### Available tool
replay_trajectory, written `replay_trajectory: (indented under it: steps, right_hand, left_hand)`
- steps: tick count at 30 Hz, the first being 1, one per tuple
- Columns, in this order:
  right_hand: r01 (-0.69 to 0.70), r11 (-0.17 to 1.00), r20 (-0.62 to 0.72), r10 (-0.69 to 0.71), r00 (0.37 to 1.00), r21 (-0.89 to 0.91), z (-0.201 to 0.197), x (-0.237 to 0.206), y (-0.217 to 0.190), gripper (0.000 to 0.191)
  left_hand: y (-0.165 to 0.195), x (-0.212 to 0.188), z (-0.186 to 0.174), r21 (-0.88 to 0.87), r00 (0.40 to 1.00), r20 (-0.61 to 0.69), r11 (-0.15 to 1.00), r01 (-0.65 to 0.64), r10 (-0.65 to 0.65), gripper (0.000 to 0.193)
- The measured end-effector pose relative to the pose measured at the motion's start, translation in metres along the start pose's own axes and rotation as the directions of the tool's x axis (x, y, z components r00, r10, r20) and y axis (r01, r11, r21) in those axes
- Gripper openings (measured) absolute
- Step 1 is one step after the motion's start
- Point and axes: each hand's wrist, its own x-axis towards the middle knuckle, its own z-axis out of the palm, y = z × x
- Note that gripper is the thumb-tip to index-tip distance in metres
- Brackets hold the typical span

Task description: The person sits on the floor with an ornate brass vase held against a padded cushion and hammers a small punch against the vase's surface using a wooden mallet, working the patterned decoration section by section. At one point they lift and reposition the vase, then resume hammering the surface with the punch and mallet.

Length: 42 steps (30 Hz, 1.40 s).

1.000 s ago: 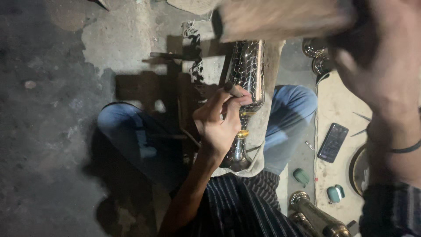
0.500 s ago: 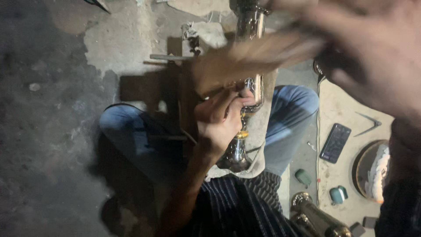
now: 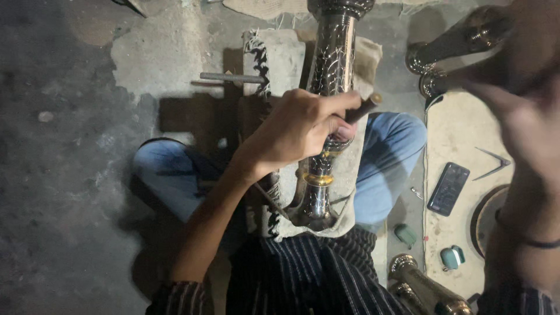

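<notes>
Engraving the patterned metal stem (image 3: 329,87) lying on cloth (image 3: 280,58) across the lap calls for a steady tool: the left hand (image 3: 297,131) pinches a thin punch (image 3: 364,108) against the stem, and it should stay pressed firmly there. The right hand (image 3: 519,116) is raised and blurred; whether it grips anything, I cannot tell. A phone (image 3: 448,188) lies below it.
</notes>
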Motion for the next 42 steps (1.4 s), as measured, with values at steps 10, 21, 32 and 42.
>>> replay_trajectory:
  steps: [10, 21, 32, 42]
  right_hand:
    - [0.011, 0.999, 0.044, -0.009, 0.999, -0.044, 0.005, -0.012, -0.001, 0.03]
    - [0.223, 0.912, 0.355, -0.094, 0.93, -0.344, -0.008, 0.045, -0.054, 0.061]
    - [0.021, 1.0, 0.386, -0.024, 0.922, 0.013, -0.004, 0.065, -0.083, 0.055]
    - [0.521, 0.493, 0.512, -0.167, 0.842, -0.696, -0.003, 0.069, -0.105, 0.051]
  left_hand:
    - [-0.022, -0.005, 0.016, 0.021, 0.983, -0.066, 0.985, -0.171, 0.172, 0.03]
    - [-0.005, -0.031, 0.039, 0.063, 0.672, -0.631, 0.889, -0.453, 0.387, 0.043]
    - [0.017, -0.045, 0.067, -0.137, 0.634, -0.772, 0.963, -0.232, 0.042, 0.049]
    - [0.013, -0.048, 0.079, -0.092, 0.586, -0.811, 0.99, -0.105, -0.013, 0.029]
